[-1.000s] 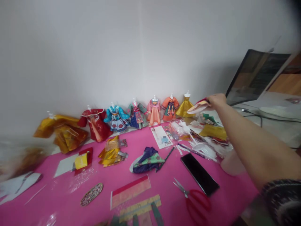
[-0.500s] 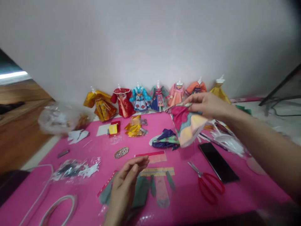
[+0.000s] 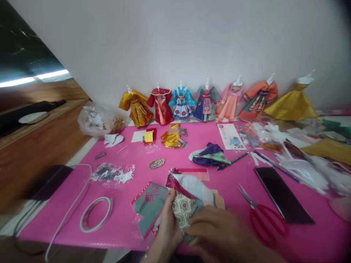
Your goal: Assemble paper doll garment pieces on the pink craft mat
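When you look half a second back, the patterned cloth [image 3: 182, 208] hung up high from the right hand [image 3: 216, 228], and the left hand [image 3: 170, 223] had nothing in it. Now the cloth is down low, close to the near edge of the pink worktop [image 3: 117, 226], a bit right of its middle, and both hands are at it. The left hand grips its left side, with the thumb pressed on top. The right fingers are over its lower right part, but they are blurry, so I can't tell if they are pinching it. Some of its pale side shows at the top, so it looks bent or folded over.

I think this means the fetching is done and the close-up work on the cloth can go on with two hands. The grey-green piece [image 3: 150, 204] lies just left of it, toward the near edge. The red scissors [image 3: 253, 205] lie apart from the hands, toward the right edge, and they look like they haven't moved. Nobody is holding them.
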Demonstrator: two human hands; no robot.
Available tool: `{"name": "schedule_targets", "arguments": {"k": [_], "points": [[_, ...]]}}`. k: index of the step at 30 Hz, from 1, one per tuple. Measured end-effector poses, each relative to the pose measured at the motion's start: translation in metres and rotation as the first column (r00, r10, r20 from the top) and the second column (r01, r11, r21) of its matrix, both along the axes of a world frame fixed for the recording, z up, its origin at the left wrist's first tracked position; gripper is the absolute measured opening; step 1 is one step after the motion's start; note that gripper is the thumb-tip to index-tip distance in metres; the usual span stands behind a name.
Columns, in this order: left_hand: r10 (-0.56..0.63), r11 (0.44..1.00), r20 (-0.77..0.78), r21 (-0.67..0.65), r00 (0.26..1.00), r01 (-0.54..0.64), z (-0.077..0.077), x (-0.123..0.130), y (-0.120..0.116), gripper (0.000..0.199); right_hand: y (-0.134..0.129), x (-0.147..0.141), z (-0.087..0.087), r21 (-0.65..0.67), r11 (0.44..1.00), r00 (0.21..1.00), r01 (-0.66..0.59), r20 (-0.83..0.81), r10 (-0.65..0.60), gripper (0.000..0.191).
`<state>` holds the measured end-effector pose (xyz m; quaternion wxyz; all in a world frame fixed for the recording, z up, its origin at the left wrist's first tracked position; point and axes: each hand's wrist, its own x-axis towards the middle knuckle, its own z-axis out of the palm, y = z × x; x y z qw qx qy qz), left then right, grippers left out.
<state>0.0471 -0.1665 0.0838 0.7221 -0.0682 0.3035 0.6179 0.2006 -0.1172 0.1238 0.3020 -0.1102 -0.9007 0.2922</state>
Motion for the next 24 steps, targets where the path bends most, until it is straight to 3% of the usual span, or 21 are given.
{"name": "schedule_targets", "arguments": {"k": [2,3,5,7,10,14,19,24], "points": [[-0.029,0.999,0.046,0.021,0.999,0.028,-0.006,-0.002,-0.003,0.038,0.011,0.019,0.0,-0.138,0.969,0.976,0.206,-0.04,-0.213,0.011],[-0.054,0.998,0.061,0.038,0.997,0.052,-0.009,-0.002,-0.004,0.041,0.018,0.026,0.001,-0.189,0.93,0.947,0.314,0.0,-0.32,0.011],[-0.099,0.992,0.084,0.086,0.992,0.092,-0.012,-0.001,-0.006,0.048,0.031,0.035,0.001,-0.325,0.837,0.898,0.44,0.139,-0.418,0.021],[-0.142,0.981,0.094,0.146,0.985,0.128,-0.014,0.001,-0.007,0.056,0.038,0.035,-0.001,-0.481,0.757,0.897,0.442,0.254,-0.361,0.031],[-0.2,0.955,0.097,0.241,0.975,0.172,-0.016,0.005,-0.008,0.068,0.039,0.028,-0.003,-0.634,0.667,0.921,0.391,0.262,-0.289,0.023],[-0.185,0.952,0.077,0.261,0.98,0.159,-0.019,0.004,-0.01,0.065,0.035,0.026,-0.005,-0.682,0.572,0.867,0.456,0.194,-0.459,0.028],[-0.076,0.963,-0.025,0.257,0.997,0.079,-0.014,0.001,-0.01,0.055,0.042,0.037,-0.01,-0.846,0.35,0.798,0.402,0.137,-0.587,0.029],[-0.069,0.969,-0.034,0.235,0.997,0.075,-0.014,0.006,-0.009,0.052,0.048,0.04,-0.002,-0.89,0.283,0.804,0.357,0.139,-0.578,0.025]]}}
